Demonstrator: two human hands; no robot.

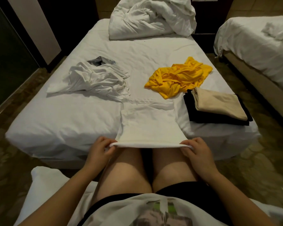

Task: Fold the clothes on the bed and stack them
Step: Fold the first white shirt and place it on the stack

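In the head view, our left hand (101, 147) and right hand (196, 149) each have fingers (104, 141) clamped on a near corner of the white top (149, 124). It lies at 6 o'clock on the bed (64, 121), its hem taut between them. The folded stack (219, 106) sits at 3 o'clock, the yellow top (178, 79) at 1 and the crumpled white garment (95, 79) at 10. We judge that an uneven lift could skew the fold, since white on white hides the far edge.

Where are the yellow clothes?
In the head view, the yellow garment lies crumpled on the right side of the bed, just beyond the folded stack of beige and black clothes.
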